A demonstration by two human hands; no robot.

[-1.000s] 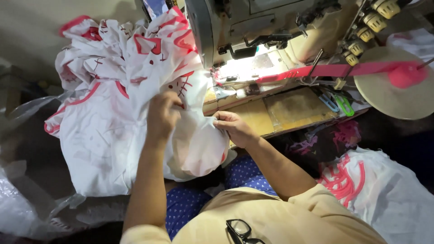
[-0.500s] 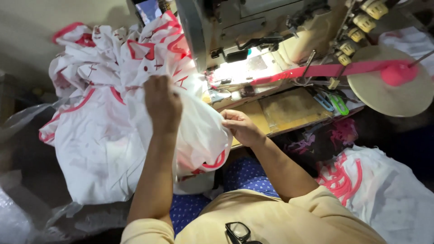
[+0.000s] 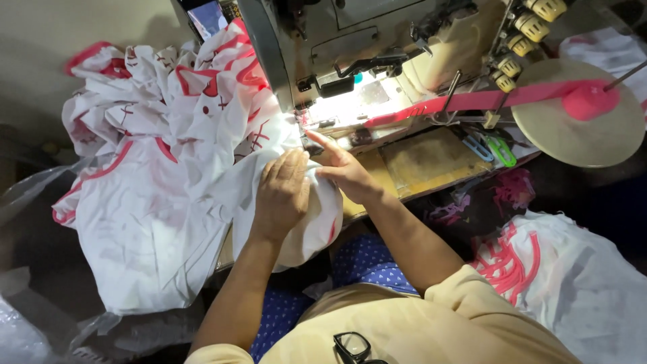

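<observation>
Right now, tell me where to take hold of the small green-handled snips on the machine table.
Probably best to grip the green-handled snips by the looped handles, coming from the right hand side. They lie flat on the wooden table, beside a blue pair, clear of the white cloth that both hands press down.

- Both arms are bare from the shoulder edge down; no sleeves reach the forearms
- The left hand and the right hand carry no gloves, and no rings or watch can be made out
- A pale yellow top covers the chest and shoulders, plain, with short sleeve edges just showing at the upper arms
- A pair of black-framed glasses hangs at the front of the top, near the neckline
- Below the top, blue cloth with small white dots covers the lap
</observation>
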